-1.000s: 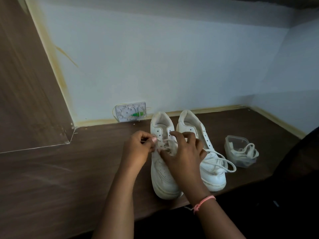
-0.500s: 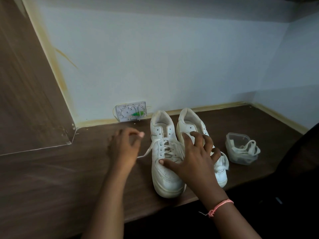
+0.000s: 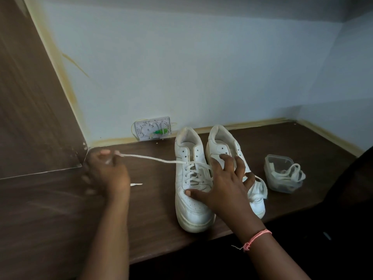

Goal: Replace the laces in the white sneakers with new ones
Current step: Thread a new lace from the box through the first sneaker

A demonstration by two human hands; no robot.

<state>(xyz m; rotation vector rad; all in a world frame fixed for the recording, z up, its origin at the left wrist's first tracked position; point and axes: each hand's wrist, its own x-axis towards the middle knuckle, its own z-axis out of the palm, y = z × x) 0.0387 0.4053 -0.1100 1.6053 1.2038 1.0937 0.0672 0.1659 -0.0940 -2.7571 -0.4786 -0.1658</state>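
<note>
Two white sneakers (image 3: 201, 178) side by side near the middle of the brown table (image 3: 50, 209), heels toward the wall at 12 o'clock, toes toward 6.

Left hand (image 3: 107, 172) out at 9 o'clock of the left sneaker (image 3: 191, 190), somewhat blurred, fingers curled and pinching the tip of a lace (image 3: 151, 158) drawn taut from an upper eyelet. Right hand (image 3: 224, 184) spread flat across both shoes, fingers straight, thumb pressed on the left toe box, gripping nothing, seemingly steadying the pair.

Other end of the lace (image 3: 136, 184) lying loose on the table at 8 o'clock of the shoe. Clear tub (image 3: 282, 172) at 3 o'clock with more laces (image 3: 292, 174) spilling over its rim; old or new, impossible to tell.

Lace likely light, limp and soft, apt to snag at each eyelet; best pinched close to the stiff tip and pulled along the eyelet's line. Shoe light enough to slide, so better held down at the toe or the side.
</note>
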